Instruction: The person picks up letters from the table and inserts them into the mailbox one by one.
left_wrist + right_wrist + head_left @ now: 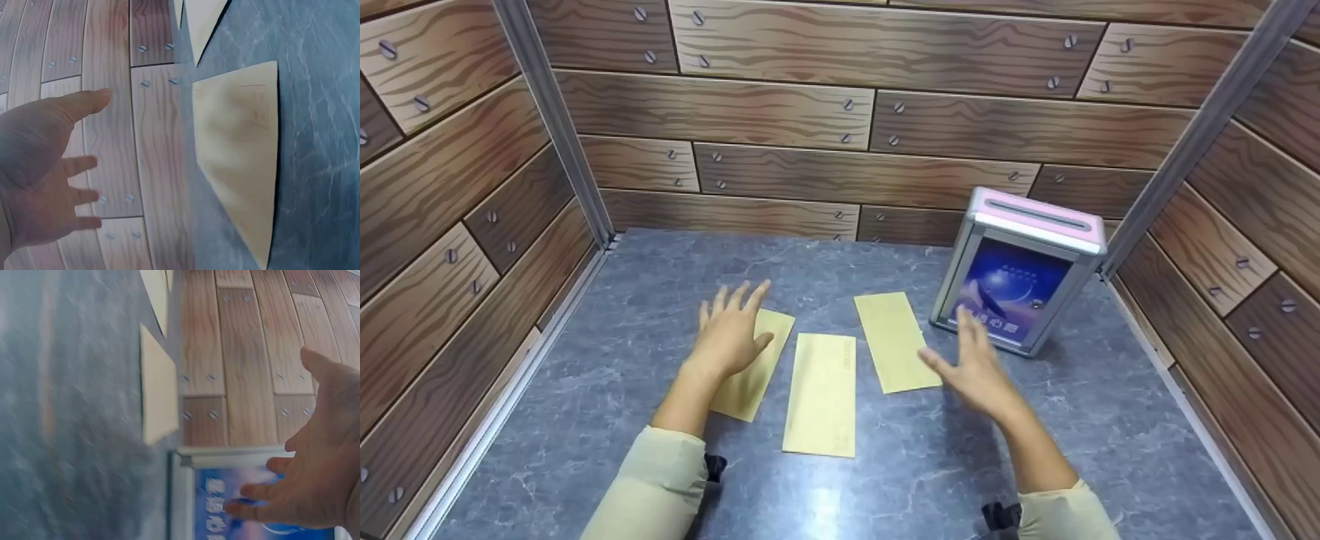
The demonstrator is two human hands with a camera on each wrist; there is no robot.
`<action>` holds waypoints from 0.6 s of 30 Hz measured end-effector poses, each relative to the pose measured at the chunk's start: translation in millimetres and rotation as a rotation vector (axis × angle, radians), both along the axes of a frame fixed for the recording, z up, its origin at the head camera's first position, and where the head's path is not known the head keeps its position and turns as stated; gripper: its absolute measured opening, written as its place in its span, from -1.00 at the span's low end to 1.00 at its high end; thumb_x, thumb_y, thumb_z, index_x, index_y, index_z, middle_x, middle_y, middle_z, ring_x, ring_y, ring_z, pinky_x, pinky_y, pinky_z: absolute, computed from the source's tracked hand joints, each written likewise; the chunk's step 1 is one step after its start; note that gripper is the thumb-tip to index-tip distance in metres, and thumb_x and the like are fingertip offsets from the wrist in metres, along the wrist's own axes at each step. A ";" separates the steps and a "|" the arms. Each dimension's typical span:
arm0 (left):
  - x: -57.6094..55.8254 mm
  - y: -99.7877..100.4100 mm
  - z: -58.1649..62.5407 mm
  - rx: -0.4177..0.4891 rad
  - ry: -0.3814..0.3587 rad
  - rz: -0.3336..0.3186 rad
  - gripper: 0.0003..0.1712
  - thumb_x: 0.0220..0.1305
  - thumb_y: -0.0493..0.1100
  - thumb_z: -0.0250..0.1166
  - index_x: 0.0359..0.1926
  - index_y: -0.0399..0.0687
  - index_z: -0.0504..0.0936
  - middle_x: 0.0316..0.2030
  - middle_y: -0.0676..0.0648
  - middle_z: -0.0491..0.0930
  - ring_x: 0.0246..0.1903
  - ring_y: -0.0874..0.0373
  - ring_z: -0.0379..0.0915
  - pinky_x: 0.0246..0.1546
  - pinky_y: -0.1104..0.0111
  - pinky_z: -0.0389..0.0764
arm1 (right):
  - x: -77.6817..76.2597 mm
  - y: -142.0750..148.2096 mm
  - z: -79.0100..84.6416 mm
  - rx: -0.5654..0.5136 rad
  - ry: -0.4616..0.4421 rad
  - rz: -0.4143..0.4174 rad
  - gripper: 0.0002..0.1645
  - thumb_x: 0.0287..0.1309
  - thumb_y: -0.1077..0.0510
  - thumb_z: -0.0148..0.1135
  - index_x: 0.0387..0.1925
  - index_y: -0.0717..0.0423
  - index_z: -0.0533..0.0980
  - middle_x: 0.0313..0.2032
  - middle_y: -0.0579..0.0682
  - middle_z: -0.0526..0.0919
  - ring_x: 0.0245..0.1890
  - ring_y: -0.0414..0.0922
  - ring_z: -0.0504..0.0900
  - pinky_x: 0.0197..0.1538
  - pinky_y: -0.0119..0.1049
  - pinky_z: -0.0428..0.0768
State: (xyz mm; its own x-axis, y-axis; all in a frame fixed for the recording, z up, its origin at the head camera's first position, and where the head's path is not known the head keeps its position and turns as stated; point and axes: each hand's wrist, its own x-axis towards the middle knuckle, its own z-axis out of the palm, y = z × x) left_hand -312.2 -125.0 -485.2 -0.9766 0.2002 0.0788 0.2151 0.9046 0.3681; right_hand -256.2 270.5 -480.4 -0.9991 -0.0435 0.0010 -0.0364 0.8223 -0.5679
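Three pale yellow envelopes lie flat on the grey marbled table: a left one [746, 390], a middle one [821, 394] and a right one [892, 341]. My left hand [731, 337], fingers spread, hovers over the left envelope and hides part of it; in the left wrist view that envelope [239, 146] shows faint red print. My right hand [975, 371] is held out with fingers extended between the right envelope and a box [1020, 277]. This upright box has a silver frame, a pink slotted top and a blue picture front with a small lock. Neither hand holds anything.
Wood-plank patterned walls [780, 112] enclose the table [660, 262] at the back and both sides. Metal posts [559, 120] stand in the back corners, the box close to the right one. Light sleeves [652, 480] cover both forearms.
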 end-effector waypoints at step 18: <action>-28.6 32.9 -28.6 0.182 -0.264 -0.189 -0.12 0.29 0.01 0.61 0.54 -0.04 0.45 0.63 -0.23 0.29 0.67 -0.37 0.05 0.63 -0.41 0.11 | 20.6 -54.6 -46.6 -0.241 -0.199 0.250 0.04 0.12 0.00 0.66 0.46 0.36 0.34 0.31 0.31 0.41 0.26 0.25 0.58 0.41 0.29 0.59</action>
